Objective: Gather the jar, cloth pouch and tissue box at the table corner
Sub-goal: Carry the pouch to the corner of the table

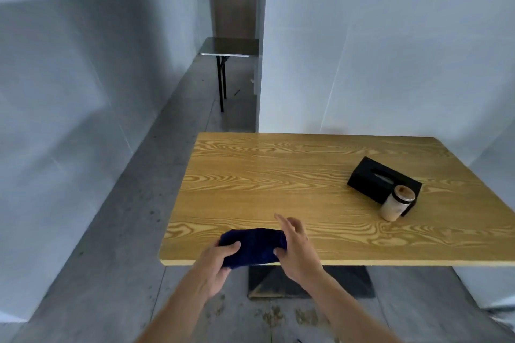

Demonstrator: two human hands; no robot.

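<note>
A dark blue cloth pouch (257, 245) lies at the near edge of the wooden table (278, 181), close to its near left corner. My left hand (216, 267) grips the pouch's left end, thumb on top. My right hand (296, 248) touches the pouch's right end with the thumb, its fingers spread and lifted above the table. At the right side of the table a black tissue box (376, 178) lies at an angle. A cream jar (397, 203) with a brown lid stands right against the box's near side.
The table stands on a dark pedestal base (312, 281) over a grey concrete floor. White walls run along the left and behind the table. A small folding table (231, 47) stands far back in a narrow passage.
</note>
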